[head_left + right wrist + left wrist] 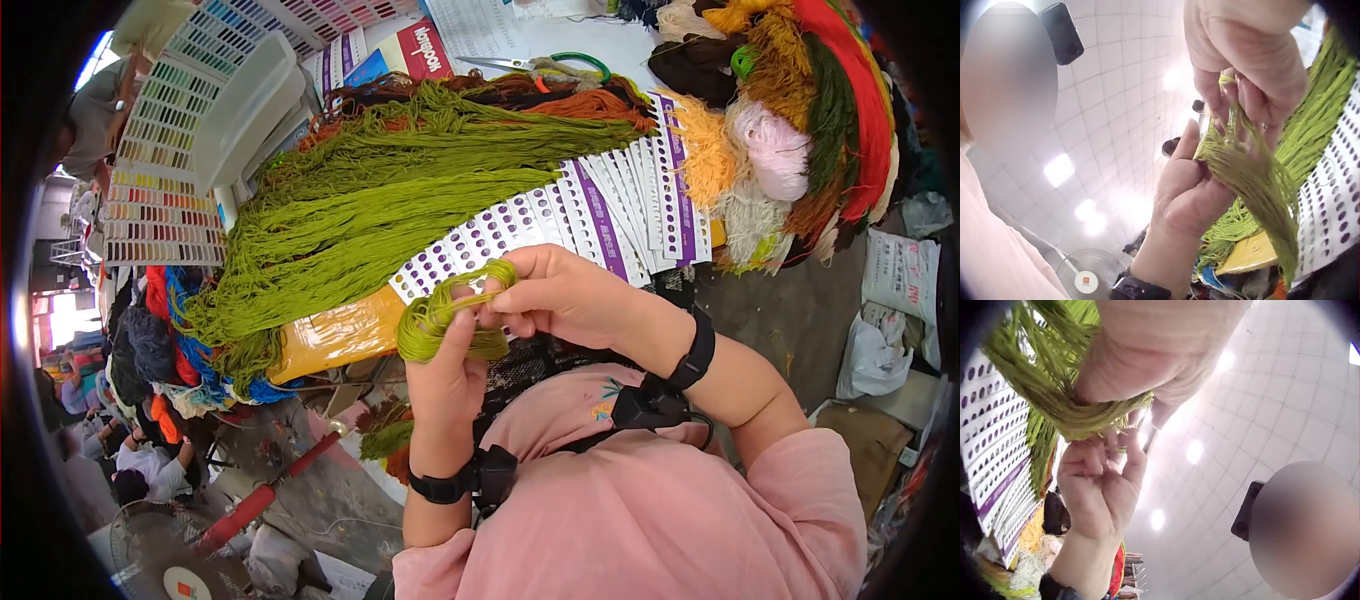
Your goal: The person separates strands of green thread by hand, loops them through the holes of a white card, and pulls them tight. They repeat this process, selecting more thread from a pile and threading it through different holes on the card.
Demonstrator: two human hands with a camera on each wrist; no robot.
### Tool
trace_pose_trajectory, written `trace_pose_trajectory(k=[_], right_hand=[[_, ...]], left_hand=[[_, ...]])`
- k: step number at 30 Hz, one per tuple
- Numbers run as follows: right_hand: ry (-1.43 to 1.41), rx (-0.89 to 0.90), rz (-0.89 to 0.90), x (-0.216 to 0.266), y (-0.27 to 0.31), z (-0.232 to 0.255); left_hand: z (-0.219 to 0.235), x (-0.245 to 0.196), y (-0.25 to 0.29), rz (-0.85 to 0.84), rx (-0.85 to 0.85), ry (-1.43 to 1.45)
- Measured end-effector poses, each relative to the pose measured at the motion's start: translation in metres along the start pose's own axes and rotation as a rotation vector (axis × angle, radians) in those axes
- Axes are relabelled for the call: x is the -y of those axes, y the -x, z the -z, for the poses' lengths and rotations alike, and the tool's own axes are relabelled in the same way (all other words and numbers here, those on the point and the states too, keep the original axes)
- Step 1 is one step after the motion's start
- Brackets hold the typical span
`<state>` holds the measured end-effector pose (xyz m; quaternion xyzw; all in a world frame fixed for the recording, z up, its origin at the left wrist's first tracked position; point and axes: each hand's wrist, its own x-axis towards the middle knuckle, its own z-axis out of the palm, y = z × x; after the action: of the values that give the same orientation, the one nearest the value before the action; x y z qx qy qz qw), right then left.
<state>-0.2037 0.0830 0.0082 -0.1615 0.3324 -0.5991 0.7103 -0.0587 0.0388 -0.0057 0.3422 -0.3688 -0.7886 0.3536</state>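
A small loop of olive-green yarn (435, 325) is held up in front of my chest between both hands. My left hand (452, 370) rises from below, its fingers curled round the loop's lower part. From the right, my right hand (548, 292) pinches the top strands with thumb and fingertips. In the left wrist view the left hand (1147, 350) fills the top, the yarn (1072, 415) hangs under it and the right hand (1097, 487) reaches up into the strands. The right wrist view has the right hand (1247, 62) pinching the yarn (1254, 175) beside the left hand (1188, 194).
A big bundle of green yarn (380, 200) lies across the table over white sample cards with purple dots (600, 210). Scissors (560, 65) lie at the back. Mixed yarn skeins (800, 110) pile at the right, colour charts (165, 140) at the left. A fan (150, 560) stands below.
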Motion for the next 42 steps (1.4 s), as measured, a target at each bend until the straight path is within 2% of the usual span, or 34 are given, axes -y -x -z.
trace_pose_trajectory(k=[3, 6, 7, 10, 11, 12, 14, 15, 17, 18, 19, 20, 21, 23, 25, 26, 28, 29, 31, 32, 33, 34, 35, 36, 37, 38, 40, 42], right_hand=[[-0.199, 0.164, -0.213, 0.010, 0.013, 0.010], [-0.096, 0.173, -0.367, 0.014, 0.018, 0.014], [0.078, 0.178, -0.380, 0.019, 0.020, 0.014], [1.120, 0.066, 0.040, 0.051, 0.038, 0.003], [0.932, 0.102, -0.054, 0.058, 0.042, 0.003], [0.718, 0.148, 0.043, 0.065, 0.044, 0.005], [0.283, 0.233, 0.236, 0.080, 0.050, 0.013], [0.089, 0.163, 0.256, 0.098, 0.060, 0.011], [-0.263, 0.229, 0.316, 0.130, 0.074, 0.032], [-0.416, 0.365, 0.355, 0.148, 0.076, 0.052], [-0.381, 0.194, 0.493, 0.165, 0.086, 0.078], [-0.342, 0.018, 0.624, 0.182, 0.099, 0.105], [-0.286, -0.052, 0.696, 0.199, 0.107, 0.125], [-0.178, -0.190, 0.824, 0.237, 0.127, 0.157], [-0.073, -0.355, 0.974, 0.271, 0.152, 0.176], [-0.012, -0.437, 1.041, 0.283, 0.162, 0.177], [0.166, -0.606, 1.177, 0.304, 0.177, 0.172], [0.277, -0.694, 1.242, 0.309, 0.177, 0.161], [0.568, -0.880, 1.294, 0.302, 0.157, 0.133], [0.728, -0.985, 1.264, 0.291, 0.140, 0.120], [0.882, -1.070, 1.168, 0.274, 0.119, 0.111], [1.010, -1.110, 1.011, 0.251, 0.095, 0.109], [1.102, -1.101, 0.813, 0.222, 0.071, 0.114], [1.149, -1.045, 0.595, 0.190, 0.049, 0.120], [1.160, -0.772, 0.435, 0.145, 0.026, 0.155], [0.988, -0.653, 0.483, 0.114, 0.002, 0.184], [1.140, -0.514, 0.350, 0.095, -0.013, 0.191], [1.270, -0.619, 0.447, 0.078, -0.023, 0.193]], left_hand=[[0.012, -0.013, -0.001, 0.035, 0.353, 0.571], [-0.008, -0.033, -0.007, 0.184, 0.283, -0.122], [-0.014, -0.035, -0.011, 0.224, 0.300, -0.394], [0.013, -0.061, -0.026, 0.449, 0.513, -0.331], [0.024, -0.069, -0.027, 0.447, 0.434, -0.325], [0.037, -0.069, -0.025, 0.108, 0.373, -0.559], [0.080, -0.075, -0.028, 0.027, 0.189, -0.028], [0.115, -0.087, -0.036, 0.287, 0.051, 0.717], [0.226, -0.084, -0.035, 0.134, 0.019, 0.744], [0.282, -0.087, -0.026, 0.108, -0.124, 0.782], [0.313, -0.098, -0.011, 0.119, -0.356, 0.756], [0.399, -0.101, 0.002, 0.025, -0.468, 0.599], [0.436, -0.113, 0.021, -0.024, -0.664, 0.516], [0.469, -0.144, 0.051, -0.121, -0.911, 0.441], [0.480, -0.171, 0.063, -0.209, -1.001, 0.413], [0.474, -0.181, 0.061, -0.241, -0.989, 0.421], [0.456, -0.192, 0.038, -0.251, -0.838, 0.470], [0.438, -0.192, 0.022, -0.221, -0.710, 0.497], [0.368, -0.172, -0.026, -0.080, -0.356, 0.547], [0.325, -0.153, -0.053, 0.024, -0.181, 0.558], [0.247, -0.124, -0.078, 0.095, -0.113, 0.483], [0.264, -0.121, -0.095, 0.179, -0.062, 0.514], [0.127, -0.070, -0.111, 0.327, -0.121, 0.521], [0.086, -0.044, -0.124, 0.362, -0.027, 0.345], [0.049, -0.020, -0.134, 0.382, 0.027, 0.155], [0.022, 0.000, -0.146, 0.454, 0.147, 0.123], [-0.056, 0.024, -0.143, 0.497, 0.045, -0.118], [-0.076, 0.062, -0.152, 0.513, 0.170, -0.321]])
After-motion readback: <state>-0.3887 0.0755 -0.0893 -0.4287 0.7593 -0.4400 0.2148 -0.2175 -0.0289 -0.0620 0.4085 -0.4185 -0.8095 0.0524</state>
